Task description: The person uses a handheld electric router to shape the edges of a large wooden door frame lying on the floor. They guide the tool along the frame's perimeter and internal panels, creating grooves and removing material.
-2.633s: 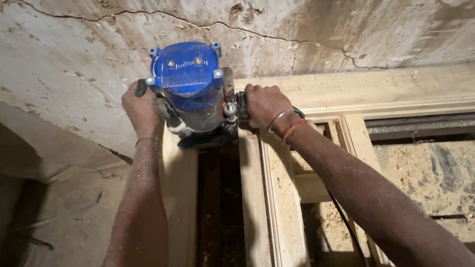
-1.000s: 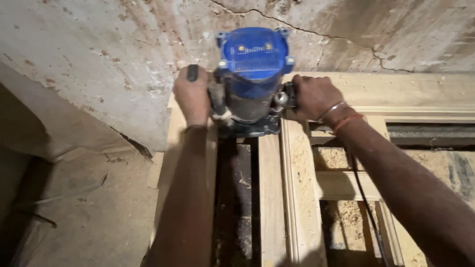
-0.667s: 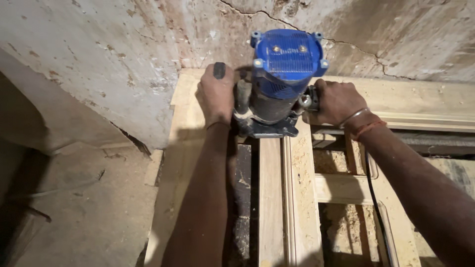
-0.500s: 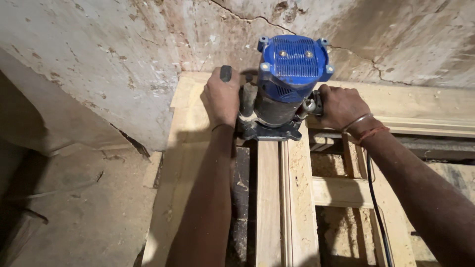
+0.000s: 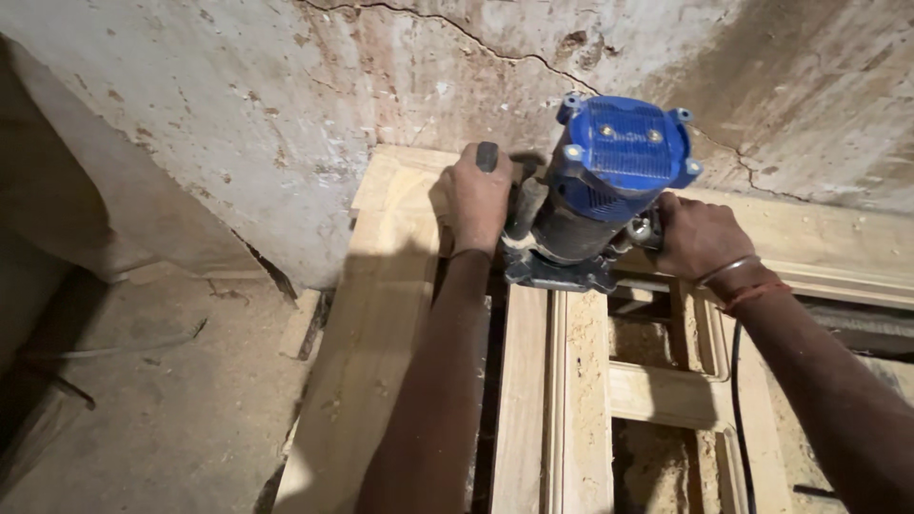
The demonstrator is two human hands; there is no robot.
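Blue router (image 5: pixel 609 181) between 2 gripping hands (image 5: pixel 481 195)

The router (image 5: pixel 595 205) has a bright blue cap with small brass-coloured dots, a dark grey body below it and a black base plate. The left hand (image 5: pixel 479 195) covers a black knob (image 5: pixel 486 156). The right hand (image 5: pixel 700 236) has a silver bangle (image 5: pixel 728 269) and a red-orange thread band at the wrist. The wooden frame (image 5: pixel 381 314) is pale yellow-tan, dusted with sawdust. The cable (image 5: pixel 738 419) is black. The wall (image 5: pixel 238 105) is mottled grey-white with reddish-brown stains and dark cracks. The floor (image 5: pixel 162 400) is dusty grey-brown
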